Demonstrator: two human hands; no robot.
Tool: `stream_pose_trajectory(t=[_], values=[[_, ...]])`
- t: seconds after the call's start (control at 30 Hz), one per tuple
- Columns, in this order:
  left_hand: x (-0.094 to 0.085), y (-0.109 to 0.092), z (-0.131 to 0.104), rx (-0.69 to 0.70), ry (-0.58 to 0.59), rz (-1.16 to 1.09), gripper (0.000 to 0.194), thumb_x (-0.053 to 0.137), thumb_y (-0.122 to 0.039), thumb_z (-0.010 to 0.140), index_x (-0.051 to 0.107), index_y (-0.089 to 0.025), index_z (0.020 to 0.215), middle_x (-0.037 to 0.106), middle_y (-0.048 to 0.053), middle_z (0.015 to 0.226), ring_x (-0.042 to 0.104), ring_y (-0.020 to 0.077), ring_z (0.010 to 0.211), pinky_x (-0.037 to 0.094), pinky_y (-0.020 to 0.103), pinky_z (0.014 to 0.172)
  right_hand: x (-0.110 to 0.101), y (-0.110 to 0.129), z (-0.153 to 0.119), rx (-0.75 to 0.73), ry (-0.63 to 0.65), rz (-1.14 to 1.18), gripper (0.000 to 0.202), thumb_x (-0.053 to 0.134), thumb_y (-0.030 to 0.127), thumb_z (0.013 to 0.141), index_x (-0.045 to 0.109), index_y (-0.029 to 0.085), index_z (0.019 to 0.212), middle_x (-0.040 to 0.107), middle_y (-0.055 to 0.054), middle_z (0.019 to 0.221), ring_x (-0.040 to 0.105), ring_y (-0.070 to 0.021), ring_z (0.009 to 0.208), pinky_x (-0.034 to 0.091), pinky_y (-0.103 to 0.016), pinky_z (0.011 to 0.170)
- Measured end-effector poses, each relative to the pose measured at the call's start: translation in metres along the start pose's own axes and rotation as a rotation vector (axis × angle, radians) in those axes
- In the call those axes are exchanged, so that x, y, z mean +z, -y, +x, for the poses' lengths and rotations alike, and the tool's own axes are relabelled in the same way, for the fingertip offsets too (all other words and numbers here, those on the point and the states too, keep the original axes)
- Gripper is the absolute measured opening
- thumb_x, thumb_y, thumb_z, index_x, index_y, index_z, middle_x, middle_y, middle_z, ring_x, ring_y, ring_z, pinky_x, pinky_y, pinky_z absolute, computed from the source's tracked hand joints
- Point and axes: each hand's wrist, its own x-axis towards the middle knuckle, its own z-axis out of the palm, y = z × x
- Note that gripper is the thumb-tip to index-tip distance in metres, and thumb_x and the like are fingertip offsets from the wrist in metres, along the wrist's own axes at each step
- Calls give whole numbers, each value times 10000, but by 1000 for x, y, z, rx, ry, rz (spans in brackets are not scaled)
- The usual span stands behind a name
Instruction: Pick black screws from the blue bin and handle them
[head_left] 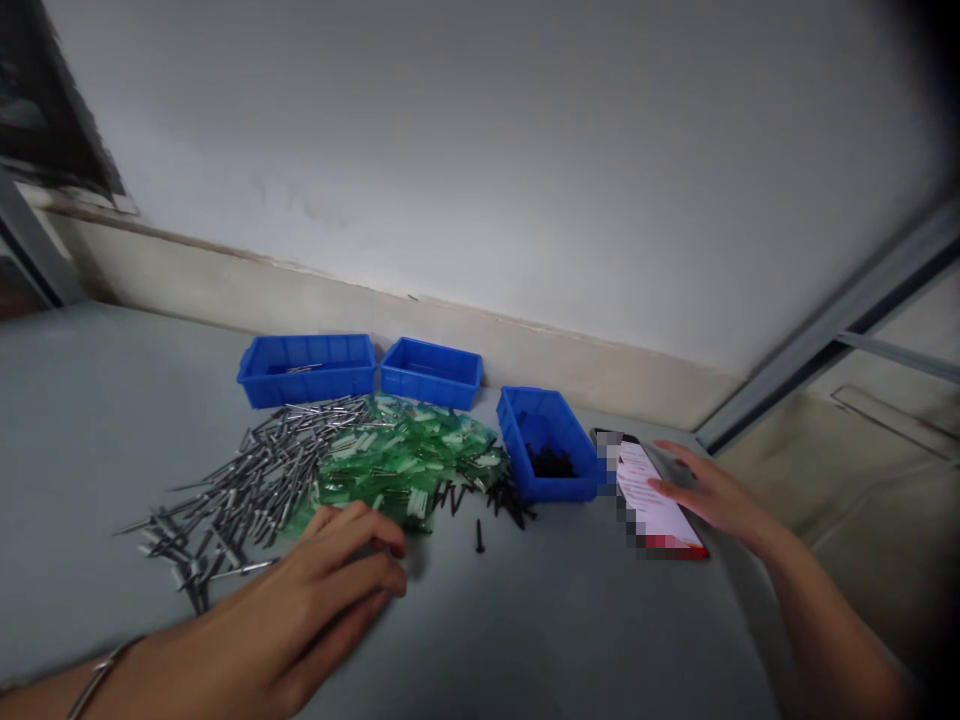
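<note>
Green plastic pieces [397, 460] heaped mid-table; left hand [315, 590] at their 6 o'clock edge, fingers curled, pinch contents not discernible. Right hand [709, 495] spread flat on phone [660, 500] at 3 o'clock. Judged: picking/sorting stage; next move needs one piece singled out.

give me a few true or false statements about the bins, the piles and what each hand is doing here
1. Three blue bins stand on the grey table. True.
2. The right hand rests on the green pile. False: its fingers touch a phone lying flat by the table's right edge.
3. The bin nearest the phone holds black screws. True.
4. The silver nails lie to the right of the green plastic pieces. False: they lie to the left.
5. The left hand is at the near edge of the green pile. True.
</note>
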Motion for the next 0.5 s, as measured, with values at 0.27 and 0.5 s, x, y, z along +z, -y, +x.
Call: stream_pose_trajectory(t=[0.27, 0.5], values=[[1, 1, 0, 12, -1, 0, 313, 373, -108, 872, 488, -286, 1102, 465, 23, 1158, 448, 169, 1072, 322, 369, 1008, -6, 14, -3, -9, 50, -34, 681, 534, 590, 683, 458, 212, 1245, 545, -98, 1227, 500, -305, 1121, 418, -451, 923], [0, 0, 1, 7, 31, -38, 285, 377, -112, 883, 498, -274, 1084, 486, 20, 1120, 456, 170, 1047, 300, 342, 1001, -5, 9, -3, -20, 55, -44, 667, 536, 578, 683, 465, 227, 1246, 546, -81, 1232, 503, -296, 1123, 430, -415, 923]])
